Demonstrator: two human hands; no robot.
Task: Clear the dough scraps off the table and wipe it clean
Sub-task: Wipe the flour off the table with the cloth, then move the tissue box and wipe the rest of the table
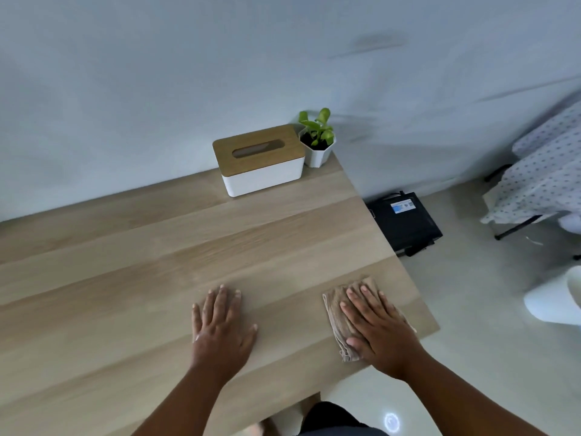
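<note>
- Grip: the right hand [375, 325] lies palm down with straight, slightly spread fingers pressing flat on a folded brown cloth [341, 322]; nothing is pinched. The left hand [221, 325] is also flat and spread, palm down on the bare wood, holding nothing.
- The table [125, 278], light wood with long plank grain, fills most of the view; its right edge runs just beside the cloth.
- The cloth sits near the table's right edge, directly under the right hand, showing past the fingertips and along the thumb side. The left hand rests well apart from it, to its left.
- A tissue box [259, 160], white with a wooden lid, stands at the far corner of the table against the wall.
- A small green plant in a white pot [317, 146] stands just beside the box, on its right.
- No dough scraps can be made out on the wood.
</note>
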